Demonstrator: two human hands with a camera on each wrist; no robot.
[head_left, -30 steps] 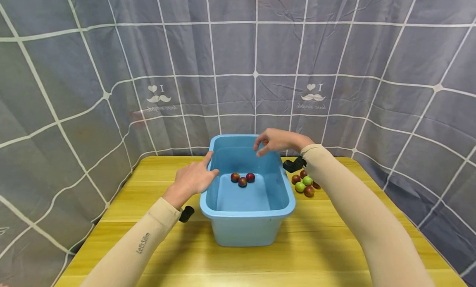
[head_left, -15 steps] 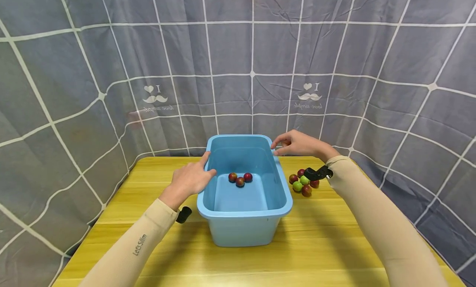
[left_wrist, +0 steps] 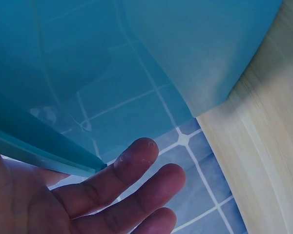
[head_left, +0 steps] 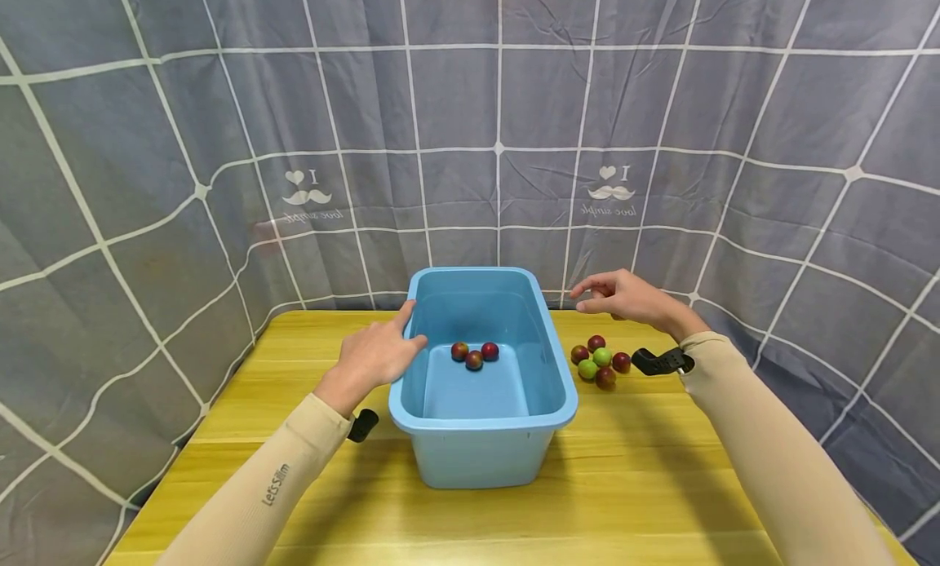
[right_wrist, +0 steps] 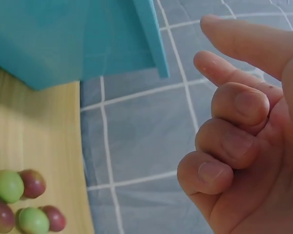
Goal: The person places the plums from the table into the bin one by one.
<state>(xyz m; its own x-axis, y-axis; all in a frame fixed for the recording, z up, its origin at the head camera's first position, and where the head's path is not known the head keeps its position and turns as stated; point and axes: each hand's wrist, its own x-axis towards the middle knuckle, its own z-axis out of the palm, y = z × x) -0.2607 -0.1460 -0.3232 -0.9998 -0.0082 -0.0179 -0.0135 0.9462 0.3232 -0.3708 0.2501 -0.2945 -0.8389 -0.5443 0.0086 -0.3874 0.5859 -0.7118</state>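
A light blue plastic tub [head_left: 485, 423] stands on the wooden table, with three dark red, plum-like fruits [head_left: 474, 360] on its floor. My left hand [head_left: 378, 352] rests on the tub's left rim, index finger pointing forward along it and thumb over the inside. In the left wrist view, the other fingers [left_wrist: 151, 187] extend loosely below the rim, outside the wall. To the right of the tub, my right hand [head_left: 624, 297] hovers with nothing in it. Its thumb and index finger are apart, the remaining fingers loosely bent. Nearby lie several loose red fruits [head_left: 605, 378] and two green fruits [head_left: 602, 356].
The wooden table [head_left: 294, 435] extends around the tub. A grey curtain [head_left: 455, 183] with white grid lines encloses the back and both sides, close to the table's far edge.
My right hand has moved from over the tub's far right corner out to the right, past the rim, toward the loose fruits. The left hand stays on the rim.
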